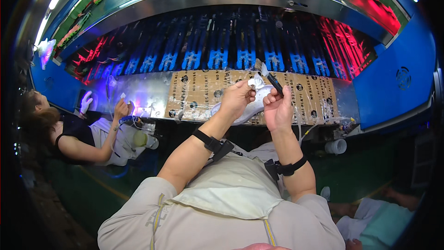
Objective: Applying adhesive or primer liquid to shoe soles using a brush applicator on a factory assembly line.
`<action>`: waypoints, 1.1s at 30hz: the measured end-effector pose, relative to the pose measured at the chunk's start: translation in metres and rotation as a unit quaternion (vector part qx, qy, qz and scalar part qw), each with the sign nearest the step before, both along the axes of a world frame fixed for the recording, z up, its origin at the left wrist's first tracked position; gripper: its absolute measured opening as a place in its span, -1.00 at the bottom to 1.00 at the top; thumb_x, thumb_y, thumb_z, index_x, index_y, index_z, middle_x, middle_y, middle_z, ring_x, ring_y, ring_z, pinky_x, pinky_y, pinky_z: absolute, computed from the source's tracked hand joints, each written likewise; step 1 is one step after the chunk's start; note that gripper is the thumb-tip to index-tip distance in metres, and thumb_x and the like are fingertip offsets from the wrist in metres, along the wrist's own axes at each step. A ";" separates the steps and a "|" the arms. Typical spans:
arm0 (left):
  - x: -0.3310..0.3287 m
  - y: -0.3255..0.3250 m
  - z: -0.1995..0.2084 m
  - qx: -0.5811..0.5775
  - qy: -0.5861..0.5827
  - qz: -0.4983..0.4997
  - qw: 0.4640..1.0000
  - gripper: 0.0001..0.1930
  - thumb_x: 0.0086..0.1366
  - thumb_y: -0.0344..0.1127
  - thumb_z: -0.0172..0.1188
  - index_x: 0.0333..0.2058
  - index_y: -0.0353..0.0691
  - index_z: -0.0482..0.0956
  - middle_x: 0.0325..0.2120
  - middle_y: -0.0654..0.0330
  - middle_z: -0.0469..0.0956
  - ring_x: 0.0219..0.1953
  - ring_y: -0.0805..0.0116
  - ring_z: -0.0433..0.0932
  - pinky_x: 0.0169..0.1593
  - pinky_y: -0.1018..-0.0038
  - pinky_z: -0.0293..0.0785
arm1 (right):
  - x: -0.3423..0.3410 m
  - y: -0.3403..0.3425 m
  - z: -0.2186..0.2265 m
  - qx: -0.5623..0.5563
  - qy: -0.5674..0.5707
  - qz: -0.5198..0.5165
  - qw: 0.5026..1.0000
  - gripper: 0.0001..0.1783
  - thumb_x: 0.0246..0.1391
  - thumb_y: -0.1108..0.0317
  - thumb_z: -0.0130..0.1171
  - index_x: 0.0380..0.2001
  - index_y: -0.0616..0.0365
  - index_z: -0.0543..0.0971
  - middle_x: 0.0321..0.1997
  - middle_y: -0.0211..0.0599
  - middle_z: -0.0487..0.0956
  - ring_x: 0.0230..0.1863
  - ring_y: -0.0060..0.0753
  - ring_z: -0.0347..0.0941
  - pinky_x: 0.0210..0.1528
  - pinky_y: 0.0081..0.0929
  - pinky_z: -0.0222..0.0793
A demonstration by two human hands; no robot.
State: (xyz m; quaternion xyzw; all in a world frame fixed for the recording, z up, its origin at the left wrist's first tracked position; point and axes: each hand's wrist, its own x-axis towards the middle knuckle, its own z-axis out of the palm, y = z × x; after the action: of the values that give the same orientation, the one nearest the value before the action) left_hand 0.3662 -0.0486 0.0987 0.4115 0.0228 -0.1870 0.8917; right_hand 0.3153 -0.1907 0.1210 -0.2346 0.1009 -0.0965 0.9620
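Observation:
My left hand (238,98) is closed, its thumb and fingers pinching a small white piece (252,82). Beside it, my right hand (280,110) grips a black-handled tool (275,83) that points up and away from me; whether the pale tip above it belongs to the tool I cannot tell. Under and between both hands lies a white shoe (252,108) on a cardboard sheet (196,97), partly hidden by my left hand and wrist.
Beyond the cardboard runs a row of blue clamp-like fixtures (218,60), lit red at both ends. A metal ledge (344,99) carries the cardboard. Blue panels (400,81) close the right side. A co-worker (76,136) sits at my left. A white cup (336,146) hangs below the ledge.

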 end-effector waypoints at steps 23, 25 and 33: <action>-0.004 -0.006 0.014 0.222 -0.132 0.044 0.965 -0.84 0.32 -0.34 0.26 -0.36 -0.33 0.65 -0.51 0.34 0.54 -0.48 0.60 0.42 -0.33 0.60 0.35 | -0.007 0.020 -0.026 -0.051 0.006 -0.014 0.999 -0.68 0.43 0.15 -0.02 -0.16 0.20 0.52 -0.42 -0.39 0.52 -0.43 -0.56 0.33 -0.31 -0.53 0.34; 0.002 -0.002 -0.001 0.325 -0.169 0.056 0.929 -0.83 0.30 -0.35 0.25 -0.37 -0.36 0.66 -0.55 0.36 0.53 -0.51 0.63 0.40 -0.39 0.60 0.33 | -0.014 0.026 -0.018 -0.046 -0.026 0.008 0.999 -0.68 0.43 0.14 -0.02 -0.16 0.20 0.51 -0.42 -0.39 0.52 -0.44 -0.55 0.32 -0.31 -0.51 0.33; 0.015 0.026 -0.002 0.208 -0.136 0.100 0.963 -0.81 0.37 -0.36 0.25 -0.16 -0.35 0.72 -0.48 0.34 0.61 -0.48 0.63 0.46 -0.39 0.62 0.38 | -0.018 0.004 0.006 -0.216 -0.099 -0.001 0.972 -0.68 0.41 0.22 0.08 0.03 0.24 0.54 -0.36 -0.39 0.56 -0.38 -0.58 0.37 -0.24 -0.59 0.37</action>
State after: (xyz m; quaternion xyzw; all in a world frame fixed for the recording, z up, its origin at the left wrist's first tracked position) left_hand 0.3808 -0.0225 0.0968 0.6048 -0.0196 -0.0301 0.7956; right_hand 0.2970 -0.1863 0.1268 -0.4256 -0.0175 -0.1392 0.8940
